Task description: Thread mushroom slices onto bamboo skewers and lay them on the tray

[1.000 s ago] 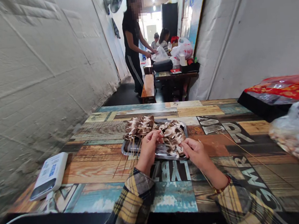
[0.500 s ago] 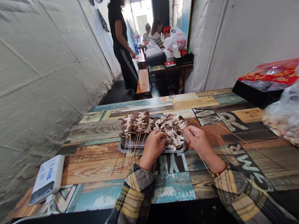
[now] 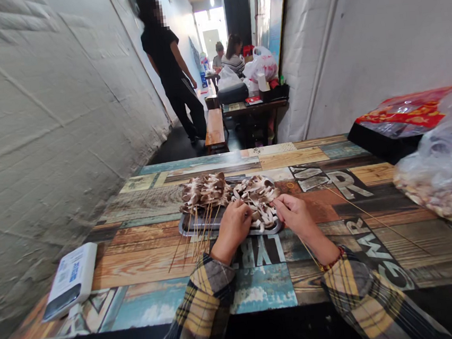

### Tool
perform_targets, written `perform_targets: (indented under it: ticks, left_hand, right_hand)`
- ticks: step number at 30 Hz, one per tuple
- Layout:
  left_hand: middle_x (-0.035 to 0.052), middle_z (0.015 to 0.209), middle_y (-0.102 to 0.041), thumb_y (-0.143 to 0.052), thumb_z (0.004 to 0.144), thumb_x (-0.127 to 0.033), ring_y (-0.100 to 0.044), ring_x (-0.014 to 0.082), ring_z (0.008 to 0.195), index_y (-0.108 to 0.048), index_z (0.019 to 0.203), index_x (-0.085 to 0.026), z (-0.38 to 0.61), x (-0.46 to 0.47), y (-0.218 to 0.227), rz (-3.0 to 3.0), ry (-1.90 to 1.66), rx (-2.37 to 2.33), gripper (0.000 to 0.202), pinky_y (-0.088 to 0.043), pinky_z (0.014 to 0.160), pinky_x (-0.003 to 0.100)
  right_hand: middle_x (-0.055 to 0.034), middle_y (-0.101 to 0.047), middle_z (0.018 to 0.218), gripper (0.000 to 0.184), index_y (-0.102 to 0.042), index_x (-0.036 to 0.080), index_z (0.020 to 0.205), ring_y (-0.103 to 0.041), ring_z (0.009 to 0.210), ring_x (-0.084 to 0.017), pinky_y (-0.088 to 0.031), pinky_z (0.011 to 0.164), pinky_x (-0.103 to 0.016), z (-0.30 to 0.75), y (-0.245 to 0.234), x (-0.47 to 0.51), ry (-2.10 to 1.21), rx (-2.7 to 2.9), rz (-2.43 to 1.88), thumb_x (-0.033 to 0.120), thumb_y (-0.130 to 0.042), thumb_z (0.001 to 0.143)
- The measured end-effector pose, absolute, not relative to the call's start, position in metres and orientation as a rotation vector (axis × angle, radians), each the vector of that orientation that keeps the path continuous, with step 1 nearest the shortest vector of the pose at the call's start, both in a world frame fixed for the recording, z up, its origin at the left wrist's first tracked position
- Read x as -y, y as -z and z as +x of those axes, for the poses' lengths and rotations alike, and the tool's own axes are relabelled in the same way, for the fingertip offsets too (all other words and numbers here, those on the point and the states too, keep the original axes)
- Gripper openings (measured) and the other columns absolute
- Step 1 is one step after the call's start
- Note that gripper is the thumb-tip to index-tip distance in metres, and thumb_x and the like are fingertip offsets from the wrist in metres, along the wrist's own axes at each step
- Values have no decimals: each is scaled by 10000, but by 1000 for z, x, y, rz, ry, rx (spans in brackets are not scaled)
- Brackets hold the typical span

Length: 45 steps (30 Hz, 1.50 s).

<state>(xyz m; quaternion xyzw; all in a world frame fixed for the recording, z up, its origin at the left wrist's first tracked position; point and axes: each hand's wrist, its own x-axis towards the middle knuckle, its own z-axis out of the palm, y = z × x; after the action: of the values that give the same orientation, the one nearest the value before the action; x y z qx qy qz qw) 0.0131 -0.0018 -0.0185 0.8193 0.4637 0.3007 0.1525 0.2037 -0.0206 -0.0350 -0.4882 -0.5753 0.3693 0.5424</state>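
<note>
A metal tray point(image 3: 182, 230) holds skewered mushrooms point(image 3: 204, 191) on its left side, their bamboo sticks point(image 3: 204, 226) pointing towards me. Loose torn mushroom pieces point(image 3: 257, 196) are heaped on the right side. My left hand point(image 3: 234, 225) is over the tray's near middle, its fingers curled together at the heap's edge; whatever they pinch is hidden. At the heap's right edge, my right hand point(image 3: 295, 214) is closed in a pinch on a bamboo skewer point(image 3: 309, 252), which runs back under the palm to the wrist. The skewer's tip is hidden.
A single skewer point(image 3: 375, 220) lies on the patterned table point(image 3: 146, 252) to the right. A full plastic bag point(image 3: 443, 180) and a black box point(image 3: 378, 139) stand at the right edge. A white device point(image 3: 71, 280) with a cable lies left. Beyond, a person point(image 3: 172, 68) stands near a bench.
Both hands stay at the mushroom heap, with only slight finger movement. The standing person in the background has shifted left and turned. The view has tilted a little.
</note>
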Motion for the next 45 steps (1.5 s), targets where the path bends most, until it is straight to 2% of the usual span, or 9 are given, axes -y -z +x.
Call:
perform_targets:
  ticks: [6,11,13,18,23,27,32,35,45]
  left_hand:
    - [2,668,-608,-679,678,-213,-524,123,620,-641,688,-168,9,-7,20,1545,-1227,-1272,60,-388,621,241]
    - [-46,666,-564,-762,617,-276,-519,76,531,-629,1078,-173,7,-4,10,1049,-1281,-1020,492,-339,493,197]
    - [-53,657,-556,-776,604,-280,-557,88,538,-598,1132,-177,6,-2,6,984,-1288,-982,567,-356,483,198]
    - [-22,707,-613,-802,589,-317,-621,115,582,-615,881,-163,5,-1,4,890,-1306,-932,380,-439,534,218]
    - [-39,585,-567,-806,591,-355,-541,63,501,-582,678,-143,4,-4,8,892,-1343,-989,320,-361,460,164]
    - [-37,582,-583,-767,653,-381,-477,37,433,-616,775,-148,3,-3,8,902,-1307,-969,304,-313,422,154]
    - [19,718,-667,-778,648,-322,-609,93,580,-621,874,-150,4,-3,5,819,-1313,-878,325,-430,526,184]
    - [27,730,-674,-763,667,-320,-619,105,612,-618,868,-142,5,-5,5,804,-1358,-866,305,-466,585,213]
    - [21,730,-682,-750,637,-238,-572,88,587,-634,918,-143,2,-6,7,930,-1473,-1038,319,-389,533,189]
  right_hand:
    - [71,-414,446,346,-555,185,676,-361,400,-86,-287,413,-215,199,28,26,-959,1316,-1147,499,-542,823]
    - [68,-418,457,369,-572,177,714,-356,405,-82,-267,394,-205,198,32,27,-1000,1338,-1144,522,-528,837]
    - [67,-426,456,378,-576,176,711,-362,404,-83,-270,393,-204,198,34,27,-1005,1350,-1140,527,-524,842]
    - [65,-446,457,356,-574,177,700,-381,413,-85,-310,426,-208,197,30,30,-997,1402,-1142,488,-515,863]
    - [59,-464,453,346,-565,177,680,-404,425,-89,-330,457,-208,196,32,31,-969,1472,-1136,453,-504,880]
    - [59,-464,464,328,-569,177,707,-403,429,-90,-314,456,-209,197,37,29,-992,1494,-1112,431,-485,897]
    - [56,-466,464,315,-553,184,685,-413,437,-95,-324,472,-211,196,34,31,-938,1548,-1141,396,-472,904]
    - [56,-468,455,306,-543,188,669,-421,436,-97,-332,479,-211,194,28,35,-886,1604,-1174,373,-469,901]
    - [46,-480,461,295,-543,191,648,-449,439,-105,-334,474,-214,186,24,42,-855,1780,-1203,344,-453,884]
